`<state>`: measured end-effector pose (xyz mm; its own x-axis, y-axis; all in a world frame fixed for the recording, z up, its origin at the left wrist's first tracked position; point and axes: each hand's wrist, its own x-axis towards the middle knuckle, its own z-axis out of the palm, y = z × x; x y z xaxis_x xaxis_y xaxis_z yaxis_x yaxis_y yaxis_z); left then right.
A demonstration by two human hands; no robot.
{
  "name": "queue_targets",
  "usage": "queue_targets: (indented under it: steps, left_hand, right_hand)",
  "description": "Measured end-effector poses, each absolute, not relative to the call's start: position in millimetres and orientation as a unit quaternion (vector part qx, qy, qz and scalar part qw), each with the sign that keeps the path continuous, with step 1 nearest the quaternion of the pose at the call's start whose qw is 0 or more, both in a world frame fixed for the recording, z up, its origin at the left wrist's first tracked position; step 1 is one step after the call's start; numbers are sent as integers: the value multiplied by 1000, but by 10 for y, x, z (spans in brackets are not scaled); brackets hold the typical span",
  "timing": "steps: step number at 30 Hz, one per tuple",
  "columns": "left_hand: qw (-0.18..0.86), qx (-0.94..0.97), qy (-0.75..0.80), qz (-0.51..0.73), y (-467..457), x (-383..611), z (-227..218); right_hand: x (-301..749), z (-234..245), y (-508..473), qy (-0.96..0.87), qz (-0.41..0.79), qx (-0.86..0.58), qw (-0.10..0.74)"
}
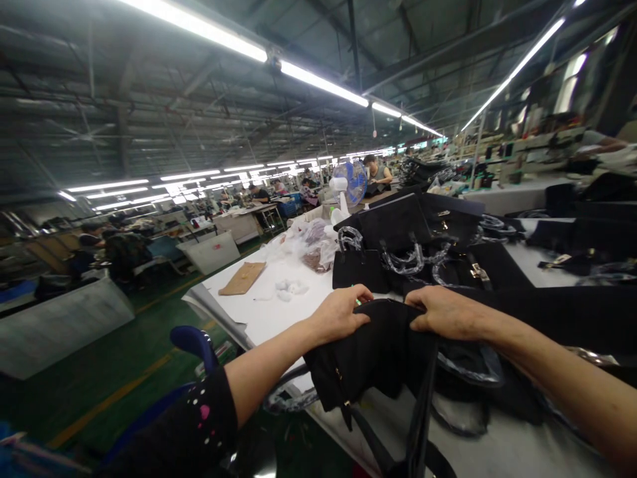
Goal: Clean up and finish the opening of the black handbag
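A bag (371, 358) lies on the near edge of the table (279, 312). The left hand (341, 312) and right hand (445, 311) sit side by side on top of it. Behind them is a pile of bags (413, 245). A flat card (243, 277) lies on the table to the left. A fan (350, 184) stands farther back.

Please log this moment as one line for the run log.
left hand: grips black bag top edge | right hand: grips same edge | bag on white table

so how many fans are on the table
1: a blue fan on a white stand, at the table's far end, beyond the black bags. Others may be hidden behind the piles.
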<state>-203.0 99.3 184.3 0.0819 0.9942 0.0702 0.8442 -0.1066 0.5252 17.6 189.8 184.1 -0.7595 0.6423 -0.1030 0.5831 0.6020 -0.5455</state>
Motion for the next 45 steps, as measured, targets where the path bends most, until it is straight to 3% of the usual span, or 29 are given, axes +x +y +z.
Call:
queue_targets:
  steps: [16,35,45]
  left_hand:
    - [-65,830,546,89,1107,-1832,1876]
    - [41,842,525,120,1303,-1873,1829]
    - [39,827,541,149,1323,-1814,1839]
  right_hand:
    - [221,1796,1863,-898,280,-332,65]
    - [294,1751,1910,-901,294,-311,66]
    - [236,1794,1902,-893,287,-339,67]
